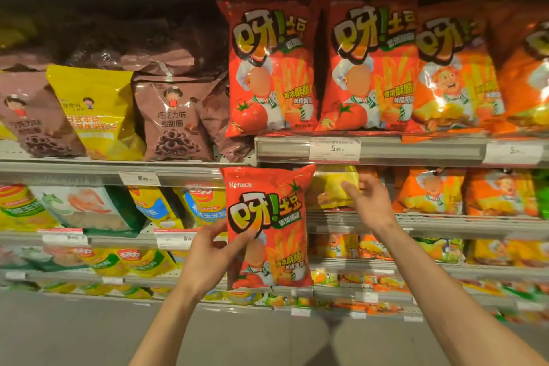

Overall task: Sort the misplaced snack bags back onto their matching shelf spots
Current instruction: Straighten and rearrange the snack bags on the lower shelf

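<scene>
My left hand (212, 255) pinches a red tomato bag (269, 229) at frame centre. My right hand (370, 202), fingers loosely spread, touches a yellow bag (329, 190) on the shelf (416, 224) right of centre.

The red tomato snack bag (269, 229) is glossy plastic film, crinkled, catching highlights near its top seam. Just above it, the metal shelf edge (416, 149) looks smooth and satin grey, fronted by a clear shiny plastic strip holding a matt paper price tag (334, 149). Left of that tag, the brown snack bags (172, 119) show slick, wrinkled film with bright glare spots.
</scene>
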`<act>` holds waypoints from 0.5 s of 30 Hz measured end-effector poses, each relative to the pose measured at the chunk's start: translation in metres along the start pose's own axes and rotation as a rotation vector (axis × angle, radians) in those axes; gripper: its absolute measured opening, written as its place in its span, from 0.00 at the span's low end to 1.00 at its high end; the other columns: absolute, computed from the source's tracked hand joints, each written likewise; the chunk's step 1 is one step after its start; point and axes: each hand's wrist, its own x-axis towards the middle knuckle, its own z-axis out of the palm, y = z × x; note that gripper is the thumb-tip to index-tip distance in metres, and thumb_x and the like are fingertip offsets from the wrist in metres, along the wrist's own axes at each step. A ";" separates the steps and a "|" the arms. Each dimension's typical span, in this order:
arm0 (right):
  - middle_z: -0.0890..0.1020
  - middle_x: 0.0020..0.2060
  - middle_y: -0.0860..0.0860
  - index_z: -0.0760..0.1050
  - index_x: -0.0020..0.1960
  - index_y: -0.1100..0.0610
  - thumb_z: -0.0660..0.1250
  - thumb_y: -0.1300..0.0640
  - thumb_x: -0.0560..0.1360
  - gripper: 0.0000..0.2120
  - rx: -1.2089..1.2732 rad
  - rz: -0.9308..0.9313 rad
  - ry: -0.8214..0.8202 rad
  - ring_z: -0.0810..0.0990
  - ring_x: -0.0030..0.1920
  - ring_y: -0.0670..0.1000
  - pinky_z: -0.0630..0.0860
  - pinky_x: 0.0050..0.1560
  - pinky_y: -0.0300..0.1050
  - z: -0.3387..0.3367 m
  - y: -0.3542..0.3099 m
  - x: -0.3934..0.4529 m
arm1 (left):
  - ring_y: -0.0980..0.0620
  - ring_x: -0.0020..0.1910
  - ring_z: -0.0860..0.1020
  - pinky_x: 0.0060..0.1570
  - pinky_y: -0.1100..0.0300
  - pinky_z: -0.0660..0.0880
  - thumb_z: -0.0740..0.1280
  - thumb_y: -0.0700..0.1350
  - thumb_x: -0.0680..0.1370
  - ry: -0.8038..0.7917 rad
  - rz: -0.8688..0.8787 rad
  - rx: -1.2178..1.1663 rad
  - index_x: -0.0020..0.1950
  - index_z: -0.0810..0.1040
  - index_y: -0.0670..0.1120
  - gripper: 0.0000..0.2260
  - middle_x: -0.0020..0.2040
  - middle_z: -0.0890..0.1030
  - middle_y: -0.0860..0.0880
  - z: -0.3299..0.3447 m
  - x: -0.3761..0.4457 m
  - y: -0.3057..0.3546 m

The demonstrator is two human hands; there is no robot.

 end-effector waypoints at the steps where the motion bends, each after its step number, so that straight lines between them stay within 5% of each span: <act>1: 0.78 0.42 0.44 0.75 0.55 0.56 0.70 0.57 0.79 0.07 0.003 0.005 0.004 0.78 0.42 0.46 0.70 0.36 0.23 -0.009 0.002 -0.001 | 0.45 0.21 0.73 0.22 0.64 0.67 0.74 0.49 0.76 -0.005 0.009 0.016 0.48 0.84 0.45 0.08 0.33 0.80 0.32 0.005 0.002 -0.003; 5: 0.76 0.45 0.45 0.74 0.57 0.57 0.70 0.55 0.79 0.10 0.003 0.040 -0.016 0.76 0.44 0.43 0.70 0.40 0.27 -0.041 0.018 -0.010 | 0.47 0.30 0.81 0.35 0.56 0.77 0.74 0.54 0.76 0.001 0.002 0.062 0.49 0.85 0.49 0.10 0.38 0.86 0.45 0.024 0.014 -0.015; 8: 0.79 0.46 0.53 0.76 0.56 0.60 0.70 0.55 0.79 0.11 0.003 0.076 -0.001 0.78 0.45 0.49 0.73 0.39 0.32 -0.059 0.031 -0.019 | 0.47 0.38 0.84 0.45 0.50 0.80 0.75 0.61 0.73 0.010 0.012 0.098 0.47 0.85 0.52 0.13 0.41 0.87 0.50 0.038 0.033 -0.022; 11: 0.76 0.42 0.49 0.73 0.54 0.60 0.68 0.58 0.80 0.07 0.029 0.101 -0.015 0.75 0.39 0.44 0.73 0.30 0.26 -0.070 0.031 -0.030 | 0.55 0.49 0.83 0.48 0.58 0.77 0.75 0.58 0.74 0.036 0.034 0.132 0.48 0.84 0.55 0.08 0.45 0.86 0.57 0.052 0.050 -0.021; 15: 0.77 0.44 0.47 0.71 0.55 0.54 0.69 0.54 0.80 0.09 0.021 0.092 0.015 0.76 0.44 0.49 0.73 0.49 0.44 -0.080 0.029 -0.041 | 0.63 0.45 0.81 0.44 0.63 0.73 0.73 0.57 0.76 -0.003 0.086 0.193 0.52 0.84 0.54 0.10 0.44 0.85 0.57 0.066 0.058 -0.013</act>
